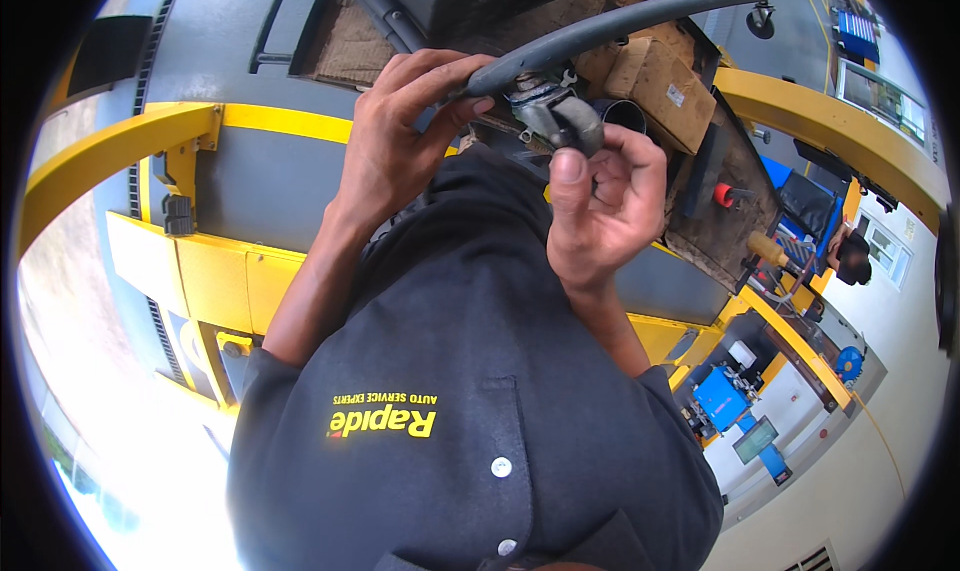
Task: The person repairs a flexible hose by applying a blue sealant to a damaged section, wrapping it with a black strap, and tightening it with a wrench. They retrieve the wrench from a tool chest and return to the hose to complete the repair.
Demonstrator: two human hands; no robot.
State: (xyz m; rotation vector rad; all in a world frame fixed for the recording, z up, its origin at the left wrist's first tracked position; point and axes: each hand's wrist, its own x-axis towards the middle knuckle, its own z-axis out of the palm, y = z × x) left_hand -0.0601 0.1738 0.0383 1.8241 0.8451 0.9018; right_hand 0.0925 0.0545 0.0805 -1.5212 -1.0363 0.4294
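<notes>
A curved grey leg (610, 33) of a wheeled base runs across the top of the head view. Under its near end sits a swivel caster (545, 111) with a worn metal fork and a dull grey wheel. My left hand (400, 121) is closed on that leg end, fingers over it and thumb beneath, beside the caster. The thumb and fingers of my right hand (610, 196) pinch the caster wheel from its near right side. A second caster (761, 21) shows at the leg's far end.
A cardboard box (660, 91) stands on a dirty brown tray beyond my right hand, near a red round object (723, 195). Yellow lift beams (290, 121) flank me. At far right are a blue machine (725, 396) and another person (852, 259).
</notes>
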